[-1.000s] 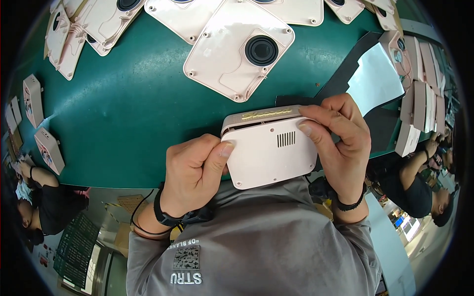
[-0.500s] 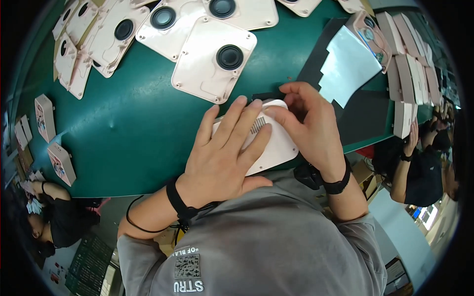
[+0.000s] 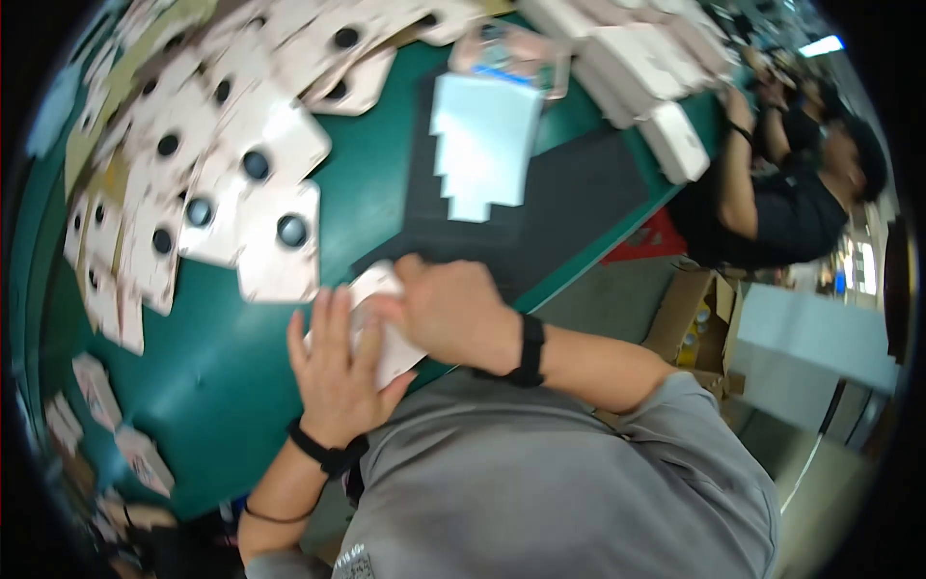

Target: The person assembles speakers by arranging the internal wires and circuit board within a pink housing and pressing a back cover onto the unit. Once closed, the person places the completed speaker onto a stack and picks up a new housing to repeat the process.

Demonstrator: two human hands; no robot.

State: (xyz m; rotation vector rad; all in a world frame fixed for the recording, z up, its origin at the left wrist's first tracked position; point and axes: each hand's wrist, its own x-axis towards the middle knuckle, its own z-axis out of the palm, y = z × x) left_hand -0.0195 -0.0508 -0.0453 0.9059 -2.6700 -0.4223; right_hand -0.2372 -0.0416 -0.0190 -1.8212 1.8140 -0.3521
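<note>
A white folded box point(image 3: 386, 333) lies at the near edge of the green table point(image 3: 222, 386). My left hand point(image 3: 338, 372) is pressed flat on top of it, fingers spread. My right hand point(image 3: 449, 309) is curled over the box's far right end and grips it. Most of the box is hidden under both hands. Both wrists wear dark bands.
Several flat pink-white box blanks with round black holes point(image 3: 280, 246) lie spread at the back left. A pale blue sheet stack point(image 3: 482, 145) lies on a black mat point(image 3: 550, 203). Finished white boxes point(image 3: 675, 140) line the right. Another person in black point(image 3: 772, 207) works at the right; a cardboard carton point(image 3: 690, 323) stands on the floor.
The view has swung to the right and tilted. My left hand stays flat on the box; my right hand has closed more over its far end.
</note>
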